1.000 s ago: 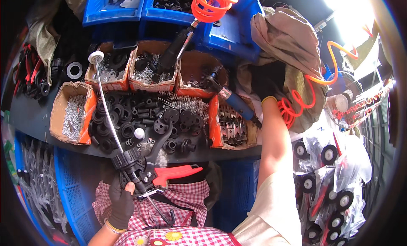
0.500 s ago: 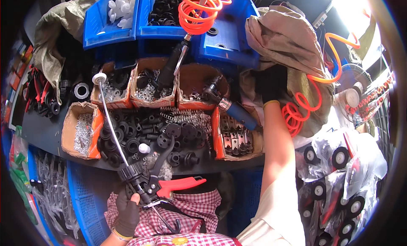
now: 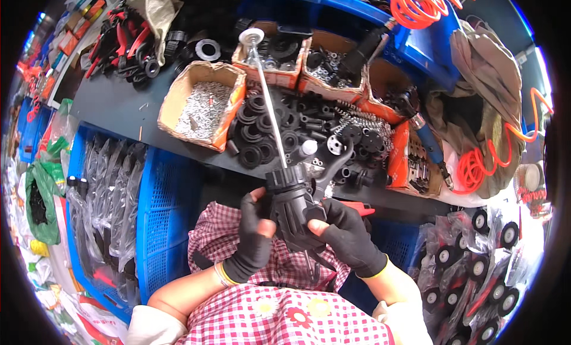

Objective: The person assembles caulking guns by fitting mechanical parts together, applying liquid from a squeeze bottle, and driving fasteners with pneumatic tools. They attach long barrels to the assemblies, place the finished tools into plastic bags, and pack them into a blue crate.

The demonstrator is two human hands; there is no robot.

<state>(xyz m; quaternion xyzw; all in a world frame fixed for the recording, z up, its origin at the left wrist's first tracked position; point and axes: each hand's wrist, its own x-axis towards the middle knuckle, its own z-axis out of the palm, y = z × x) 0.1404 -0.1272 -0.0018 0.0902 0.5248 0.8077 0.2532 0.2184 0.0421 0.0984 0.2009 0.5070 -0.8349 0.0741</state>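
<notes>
In front of my apron stands a caulking gun [image 3: 270, 116], its long metal rod pointing up and away to a white disc at the tip. A black ribbed plastic part [image 3: 289, 217] covers much of the gun's lower body. On the left, my gloved left hand [image 3: 248, 244] curls its finger and thumb against the body below the black collar. My gloved right hand [image 3: 355, 239] grips the ribbed part from the right, thumb pressed on its face. A bit of the red handle [image 3: 360, 207] shows behind that hand; the rest is hidden.
Cardboard boxes of small hardware, such as the rivet box [image 3: 205, 107], line the bench beside loose black rings [image 3: 256, 131]. A blue air tool [image 3: 425, 134] lies at right, near an orange coiled hose [image 3: 479, 169] and a sack [image 3: 491, 89]. Blue crates [image 3: 160, 214] and bagged wheels [image 3: 476, 267] flank me.
My right hand has come back from the sack to the gun. The ribbed black part now shows over the gun body. The view has turned left.
</notes>
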